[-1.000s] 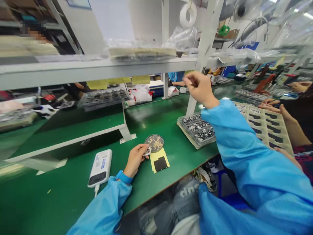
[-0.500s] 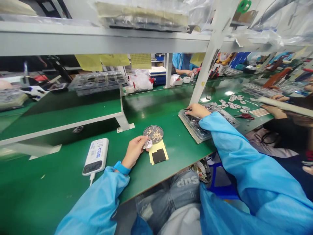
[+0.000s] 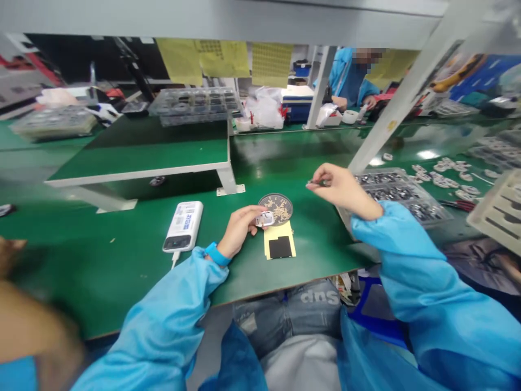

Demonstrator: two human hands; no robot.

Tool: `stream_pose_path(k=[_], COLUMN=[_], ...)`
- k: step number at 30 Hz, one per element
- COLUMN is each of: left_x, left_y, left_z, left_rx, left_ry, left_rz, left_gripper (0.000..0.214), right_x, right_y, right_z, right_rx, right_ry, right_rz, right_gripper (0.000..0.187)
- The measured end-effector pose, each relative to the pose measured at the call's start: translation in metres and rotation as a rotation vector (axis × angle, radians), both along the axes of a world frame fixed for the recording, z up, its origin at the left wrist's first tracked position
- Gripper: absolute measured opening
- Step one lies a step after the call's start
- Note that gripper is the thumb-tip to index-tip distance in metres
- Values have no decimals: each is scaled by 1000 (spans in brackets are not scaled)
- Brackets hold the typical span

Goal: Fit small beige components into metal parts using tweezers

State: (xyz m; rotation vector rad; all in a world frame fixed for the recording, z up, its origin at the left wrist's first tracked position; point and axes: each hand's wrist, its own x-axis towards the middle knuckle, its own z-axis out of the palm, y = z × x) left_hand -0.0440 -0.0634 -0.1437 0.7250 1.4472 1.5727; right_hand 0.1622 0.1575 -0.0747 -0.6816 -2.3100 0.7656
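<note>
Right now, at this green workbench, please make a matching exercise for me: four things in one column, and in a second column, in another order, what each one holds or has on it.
Column 1
1. Left hand
2. White power bank
3. Round dish
4. Yellow sheet

Column 2
A. A black square on it
B. A small white part in its grip
C. Many small pale pieces in it
D. A cable at its near end

Right pairs: 1-B, 2-D, 3-C, 4-A

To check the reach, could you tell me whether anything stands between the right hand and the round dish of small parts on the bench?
Nothing visible does: only bare green bench lies between the right hand and the round dish.
</note>
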Motion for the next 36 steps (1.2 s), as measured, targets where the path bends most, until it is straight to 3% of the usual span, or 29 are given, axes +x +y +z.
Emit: stream_pose_path(k=[3,6,10,16,22,36], left_x=[-2,-3,-2,0,0,7], left_y=[2,2,2,-1,-6,-10], left_z=[-2,-4,-5,-4,-3,0], left_rx=[11,7,-26,-18,22,160], left_ry=[23,46,34,39,120,180], left_rz=[22,32,67,92,80,20], left_gripper=[39,40,42,45,35,34], right_x=[-39,-62,-61,-45,-46,-48], right_y=[-39,-60,-65,-69,-78,-77], right_z=[-16,-32,-49,-59,-60,-62], right_rx=[-100,-252,-471,-698,-720,-760], right_ry=[98,151,210,79,-18,-28], right_rz=[160,230,320,268,343,348], right_gripper=[19,21,26,36,35,41])
